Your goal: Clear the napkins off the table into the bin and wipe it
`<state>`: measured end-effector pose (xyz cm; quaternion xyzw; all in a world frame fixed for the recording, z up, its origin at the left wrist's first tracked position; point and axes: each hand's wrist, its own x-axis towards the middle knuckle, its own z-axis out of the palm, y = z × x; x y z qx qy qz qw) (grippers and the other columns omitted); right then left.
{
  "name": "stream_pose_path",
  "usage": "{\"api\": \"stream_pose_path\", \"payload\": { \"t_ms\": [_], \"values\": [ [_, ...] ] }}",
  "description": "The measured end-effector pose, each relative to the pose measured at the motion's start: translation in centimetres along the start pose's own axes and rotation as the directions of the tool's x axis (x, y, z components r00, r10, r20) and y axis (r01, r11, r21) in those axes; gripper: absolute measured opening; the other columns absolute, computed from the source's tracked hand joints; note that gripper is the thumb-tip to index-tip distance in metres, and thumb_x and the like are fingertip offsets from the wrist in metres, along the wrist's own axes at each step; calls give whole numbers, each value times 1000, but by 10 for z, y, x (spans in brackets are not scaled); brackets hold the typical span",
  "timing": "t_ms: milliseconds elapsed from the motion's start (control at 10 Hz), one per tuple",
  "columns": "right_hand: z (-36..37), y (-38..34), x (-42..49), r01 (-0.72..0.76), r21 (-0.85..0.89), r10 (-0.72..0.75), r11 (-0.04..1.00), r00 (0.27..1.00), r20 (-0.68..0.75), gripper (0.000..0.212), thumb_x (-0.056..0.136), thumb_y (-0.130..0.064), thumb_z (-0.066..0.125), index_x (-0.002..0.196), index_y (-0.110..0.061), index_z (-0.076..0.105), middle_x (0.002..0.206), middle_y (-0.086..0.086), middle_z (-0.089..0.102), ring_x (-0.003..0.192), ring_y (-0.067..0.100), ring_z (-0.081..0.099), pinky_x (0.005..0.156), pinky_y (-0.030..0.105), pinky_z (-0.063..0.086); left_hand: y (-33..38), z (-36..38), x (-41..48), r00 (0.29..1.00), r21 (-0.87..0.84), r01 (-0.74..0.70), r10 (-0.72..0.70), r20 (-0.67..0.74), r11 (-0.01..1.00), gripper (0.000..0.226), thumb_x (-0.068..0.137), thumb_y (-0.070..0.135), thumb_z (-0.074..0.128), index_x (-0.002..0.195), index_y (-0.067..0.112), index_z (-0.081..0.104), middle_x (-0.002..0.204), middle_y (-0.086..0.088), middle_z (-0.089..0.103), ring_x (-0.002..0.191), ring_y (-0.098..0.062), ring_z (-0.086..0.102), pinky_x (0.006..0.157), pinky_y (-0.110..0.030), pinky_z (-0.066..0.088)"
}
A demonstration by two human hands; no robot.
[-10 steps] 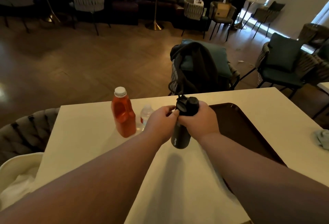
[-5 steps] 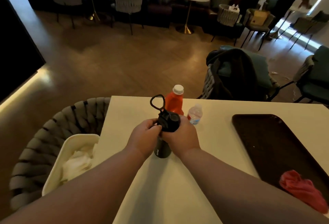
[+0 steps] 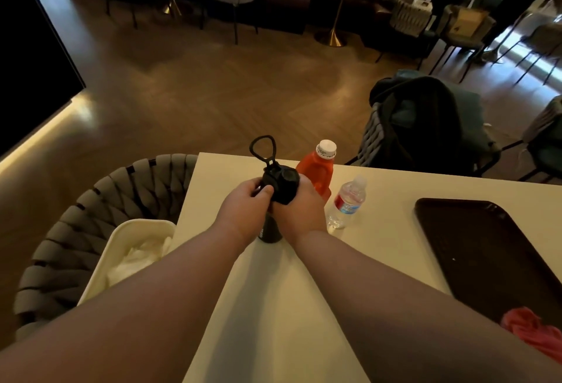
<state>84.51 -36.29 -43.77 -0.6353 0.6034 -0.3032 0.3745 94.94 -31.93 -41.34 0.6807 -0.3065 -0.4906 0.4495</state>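
A dark flask (image 3: 270, 230) stands upright on the white table (image 3: 380, 249), near its far left corner. My left hand (image 3: 243, 211) grips its black lid from the left, and my right hand (image 3: 299, 206) wraps round the flask's neck from the right. The lid's carry loop (image 3: 263, 148) sticks up above my fingers. Left of the table a white bin (image 3: 121, 239) sits on a woven chair, with crumpled white napkins (image 3: 137, 258) inside. A red cloth (image 3: 529, 329) lies on the near end of a dark tray (image 3: 486, 249).
An orange juice bottle (image 3: 317, 166) and a small clear water bottle (image 3: 346, 203) stand just behind and right of my hands. A grey woven chair (image 3: 76, 215) holds the bin. A chair draped with dark clothing (image 3: 422, 121) stands beyond the far table edge.
The view has swung left and closed in on the table. The flask now stands left of the two bottles, nearer the bin. Both hands keep their hold on it.
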Motion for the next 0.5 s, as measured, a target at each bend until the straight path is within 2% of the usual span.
{"api": "stream_pose_path", "payload": {
  "t_ms": [100,200,300,400,500],
  "values": [
    [2,-2,13,-7,-9,7,1000,1000,8,42,89,-32,76,126,-26,57,105,-9,66,98,11,63,74,21,50,3,-1,12,1000,6,-2,2,0,1000,41,107,28,52,148,26,51,127,5,61,129,-23,54,110,-55,47],
    [2,-3,21,-18,-11,18,1000,1000,10,42,91,-29,75,127,-24,55,104,-9,64,93,9,58,63,12,35,8,-1,19,1000,20,-2,2,0,1000,42,108,29,50,149,26,49,134,1,61,131,-24,53,110,-54,46],
    [4,-3,26,-25,-3,25,1000,999,25,43,91,-29,75,128,-24,54,104,-8,63,94,10,59,63,15,37,11,-1,23,1000,30,2,-1,-2,1000,42,108,28,50,150,25,49,134,1,61,131,-25,53,110,-53,46],
    [1,-6,22,-35,-37,36,999,999,37,45,92,-29,74,130,-24,52,106,-6,63,97,12,60,76,23,43,11,-1,18,1000,41,2,-2,-2,999,43,108,27,50,150,24,48,122,4,60,127,-23,54,109,-50,47],
    [1,-8,17,-75,-41,78,996,992,94,51,89,-30,77,133,-23,51,112,-4,66,107,18,66,76,25,45,6,-2,9,998,99,-16,23,-65,995,48,108,33,50,154,25,43,133,1,59,120,-20,55,108,-48,48]
  ]
}}
